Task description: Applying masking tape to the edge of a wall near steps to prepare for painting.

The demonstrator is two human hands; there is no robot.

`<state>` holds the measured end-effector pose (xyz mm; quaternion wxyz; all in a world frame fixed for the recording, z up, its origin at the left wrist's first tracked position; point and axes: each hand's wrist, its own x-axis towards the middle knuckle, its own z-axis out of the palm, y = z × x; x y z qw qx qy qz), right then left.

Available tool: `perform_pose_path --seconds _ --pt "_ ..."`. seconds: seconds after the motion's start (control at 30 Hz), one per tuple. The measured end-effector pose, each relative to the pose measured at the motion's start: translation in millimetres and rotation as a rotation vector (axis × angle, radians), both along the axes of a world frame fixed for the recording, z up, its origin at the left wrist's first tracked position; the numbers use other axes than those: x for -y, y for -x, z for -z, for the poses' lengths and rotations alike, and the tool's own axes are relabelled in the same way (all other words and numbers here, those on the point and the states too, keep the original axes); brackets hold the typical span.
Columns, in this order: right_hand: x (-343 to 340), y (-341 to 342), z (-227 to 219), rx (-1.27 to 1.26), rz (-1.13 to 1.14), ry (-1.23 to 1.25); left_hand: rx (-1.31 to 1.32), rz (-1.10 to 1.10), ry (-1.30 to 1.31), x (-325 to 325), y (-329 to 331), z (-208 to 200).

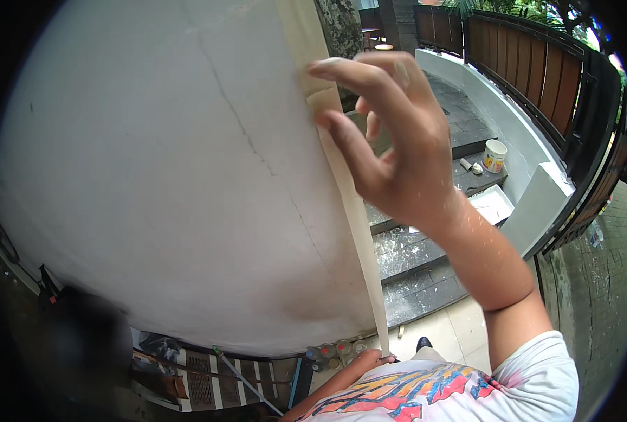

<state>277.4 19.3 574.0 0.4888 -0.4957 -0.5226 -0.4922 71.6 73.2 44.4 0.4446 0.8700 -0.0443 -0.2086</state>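
Long cream paper-like strip (357, 214), head view: runs along the right edge of the smooth white plastered wall (152, 183). Right hand (405, 148) is raised at its upper part, thumb and forefinger spread apart; contact cannot be determined. Left hand (379, 359) is at the strip's lower end; its grip cannot be determined. Bare right forearm (493, 264) partly obstructs a shallow white tray (496, 202). A white cylindrical bucket (495, 158) stands on dark grey, white-spattered steps (422, 281). The wall bears a long thin crack (247, 137); brown wooden fence panels (524, 60) flank the steps.
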Motion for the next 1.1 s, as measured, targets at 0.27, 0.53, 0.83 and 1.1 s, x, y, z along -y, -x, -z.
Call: perform_pose_path --seconds 0.27,0.53,0.83,1.1 --pt "5 -14 -20 0.268 0.058 0.159 0.03 -0.101 0.077 -2 6 14" --pt "13 -14 -46 0.237 0.007 0.425 0.096 -0.074 0.07 -3 6 24" --pt "8 -25 -43 0.469 0.186 0.403 0.039 -0.22 0.029 -1 0 -10" --pt "4 -42 -41 0.618 0.095 0.373 0.023 -0.308 0.072 -20 -11 -4"
